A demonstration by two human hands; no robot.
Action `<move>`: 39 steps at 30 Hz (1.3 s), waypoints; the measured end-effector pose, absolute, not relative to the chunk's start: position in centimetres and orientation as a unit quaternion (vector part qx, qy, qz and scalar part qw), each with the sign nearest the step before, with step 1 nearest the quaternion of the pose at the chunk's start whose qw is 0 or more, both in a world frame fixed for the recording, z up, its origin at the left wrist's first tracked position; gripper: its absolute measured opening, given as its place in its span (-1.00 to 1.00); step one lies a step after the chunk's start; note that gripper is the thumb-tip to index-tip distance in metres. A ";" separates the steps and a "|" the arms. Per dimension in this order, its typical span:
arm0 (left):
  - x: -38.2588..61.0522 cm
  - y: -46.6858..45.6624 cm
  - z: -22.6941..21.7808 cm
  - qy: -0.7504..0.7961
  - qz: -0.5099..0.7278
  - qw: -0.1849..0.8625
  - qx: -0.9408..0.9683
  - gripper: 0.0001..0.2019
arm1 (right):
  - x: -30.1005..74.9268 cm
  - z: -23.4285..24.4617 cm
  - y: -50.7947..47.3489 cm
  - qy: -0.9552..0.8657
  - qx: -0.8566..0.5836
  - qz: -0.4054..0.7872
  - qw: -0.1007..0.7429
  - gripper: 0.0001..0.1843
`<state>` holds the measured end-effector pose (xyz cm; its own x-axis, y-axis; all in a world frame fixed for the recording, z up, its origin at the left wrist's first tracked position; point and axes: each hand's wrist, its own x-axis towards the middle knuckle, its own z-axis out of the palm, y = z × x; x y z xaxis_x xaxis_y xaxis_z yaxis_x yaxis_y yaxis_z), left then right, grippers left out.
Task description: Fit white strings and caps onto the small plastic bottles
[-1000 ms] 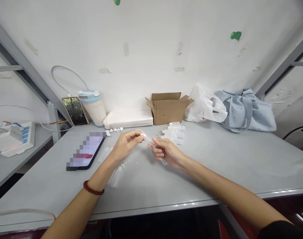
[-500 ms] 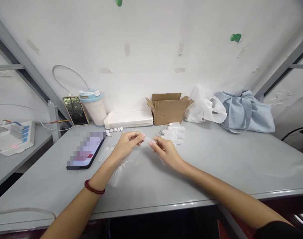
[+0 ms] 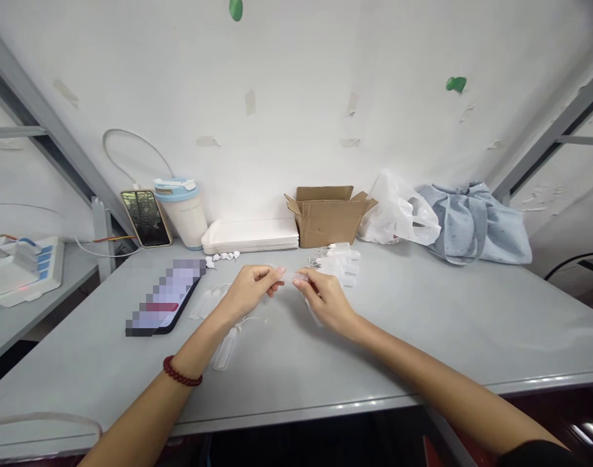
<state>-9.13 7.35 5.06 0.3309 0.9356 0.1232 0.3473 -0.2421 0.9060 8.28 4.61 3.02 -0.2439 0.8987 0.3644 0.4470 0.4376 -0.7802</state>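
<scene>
My left hand (image 3: 250,288) and my right hand (image 3: 326,298) meet above the grey table (image 3: 423,324), both pinching a small clear plastic tube (image 3: 290,277) between fingertips. The tube lies roughly level between them. A red bead bracelet (image 3: 181,374) is on my left wrist. Under my left hand lie more clear tubes with thin cords (image 3: 228,344). A heap of similar clear pieces (image 3: 338,263) sits just beyond my right hand.
A phone (image 3: 167,303) lies flat at the left, another phone (image 3: 145,217) leans by a white cup with a blue lid (image 3: 184,211). White trays (image 3: 250,233), a cardboard box (image 3: 328,214), a plastic bag (image 3: 398,211) and a blue bag (image 3: 476,224) line the wall.
Both hands have sunk slightly toward the table and drawn closer together, and the tube has gone from tilted to nearly level. The view has tipped down a little.
</scene>
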 end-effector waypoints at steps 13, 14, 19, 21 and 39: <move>-9.0 7.1 5.4 0.456 0.378 0.363 0.719 -0.73 | 9.1 2.7 6.0 -0.686 -0.450 0.403 0.406 -0.69; -9.2 7.3 5.4 0.458 0.377 0.351 0.724 -0.73 | 9.1 2.8 5.9 -0.691 -0.455 0.386 0.408 -0.70; -12.5 9.5 5.7 0.535 0.345 0.237 0.734 -0.72 | 9.6 3.9 5.9 -0.716 -0.470 0.279 0.433 -0.68; -14.9 10.6 5.5 0.606 0.301 0.111 0.728 -0.76 | 10.3 4.3 6.5 -0.721 -0.483 0.208 0.451 -0.69; -19.9 13.5 3.0 0.635 0.154 -0.036 0.756 -0.77 | 15.3 2.1 11.3 -0.699 -0.614 -0.090 0.356 -0.77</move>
<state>-19.89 13.46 3.04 0.1453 0.9495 0.2780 0.9717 -0.1899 0.1405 15.30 11.29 2.08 0.0072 0.7932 0.6089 0.9221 0.2303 -0.3109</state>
